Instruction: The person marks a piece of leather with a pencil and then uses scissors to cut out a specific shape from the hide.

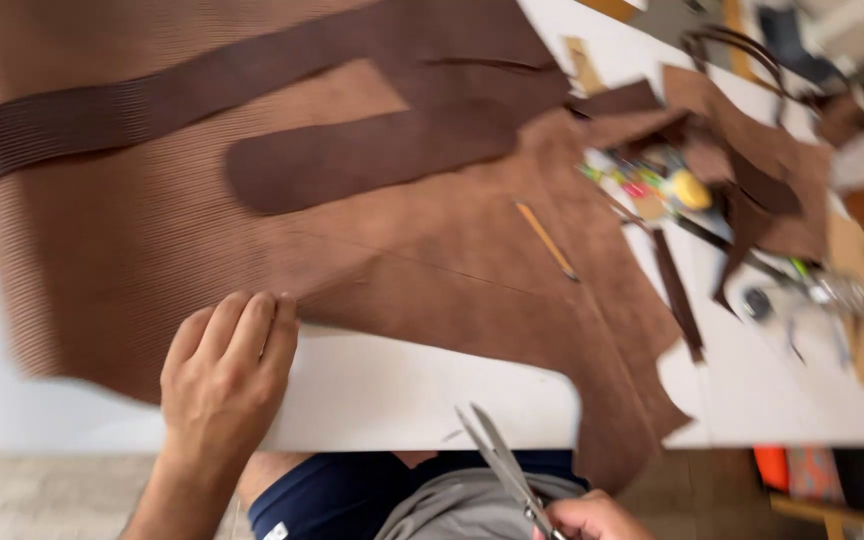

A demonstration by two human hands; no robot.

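Left hand (224,378) pins the brown suede sheet (432,250) at its near edge. Right hand (592,518) grips scissors (500,462), blades slightly parted, just right of that hold. Suede kept flat and taut should cut cleanest.

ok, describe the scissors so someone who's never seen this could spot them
Start at the white table under the big brown suede sheet and drop to its near edge. The scissors are there in the right hand, blades slightly parted and pointing up-left: the only bare metal tool at that edge.

A single head-worn camera looks steeply down and forward from close above the white table (402,395), taking in the brown leather sheet (152,230), both hands at the near edge and floor below.
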